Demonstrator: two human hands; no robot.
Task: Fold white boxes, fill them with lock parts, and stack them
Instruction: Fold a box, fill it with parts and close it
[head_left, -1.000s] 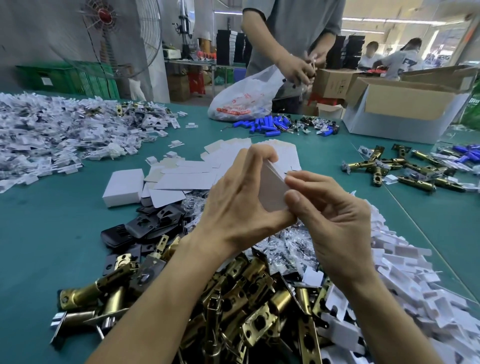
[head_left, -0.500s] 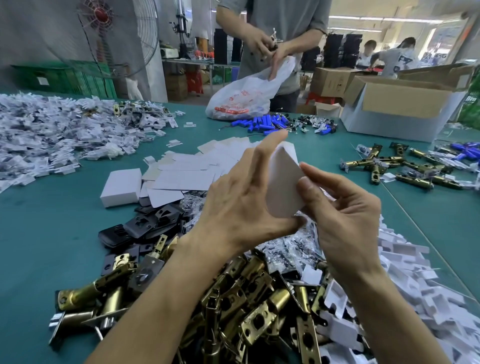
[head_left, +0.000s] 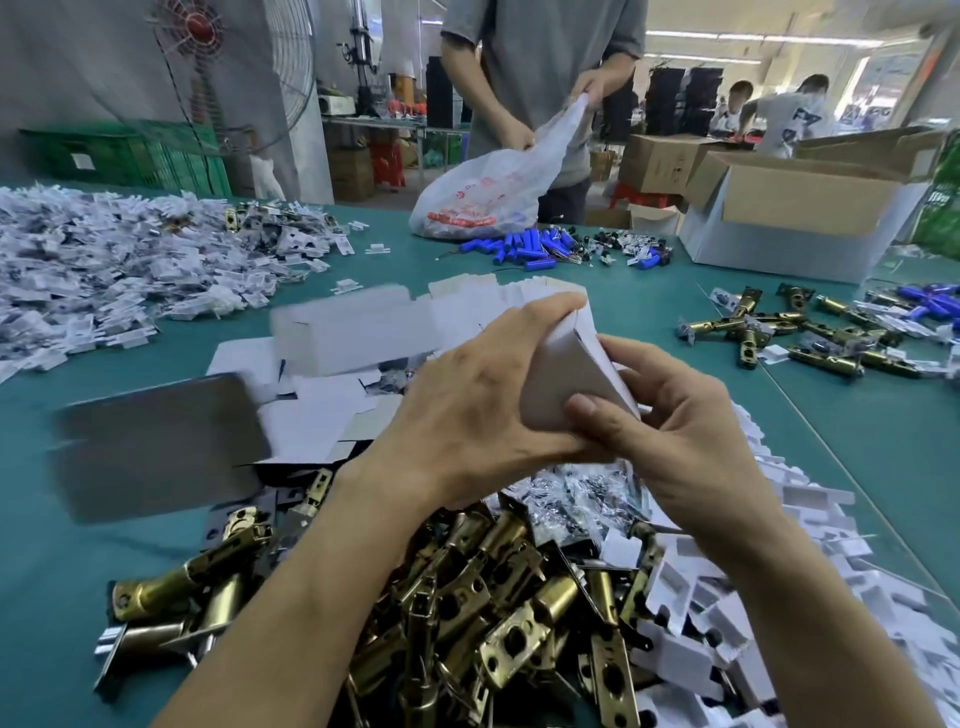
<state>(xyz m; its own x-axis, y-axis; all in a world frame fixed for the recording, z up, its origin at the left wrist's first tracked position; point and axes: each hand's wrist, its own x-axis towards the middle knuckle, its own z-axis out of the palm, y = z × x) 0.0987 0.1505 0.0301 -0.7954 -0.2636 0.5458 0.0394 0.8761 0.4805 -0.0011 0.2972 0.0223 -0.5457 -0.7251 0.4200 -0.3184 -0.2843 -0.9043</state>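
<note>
Both your hands are clamped on the one white box, held up over the table. Your left hand is wrapped round its left side with the fingertips curled over the top edge. Your right hand pinches the lower right corner, thumb flat on the front face. The box is only partly formed, kinda wedge-shaped.

Right below your wrists is the heap of brass latches, with little bagged screws just beyond it and white plastic pieces spilling along the right. Flat box blanks lie to the left of your hands, blurry. Across the table a person holds a plastic bag beside some blue cylinders.
</note>
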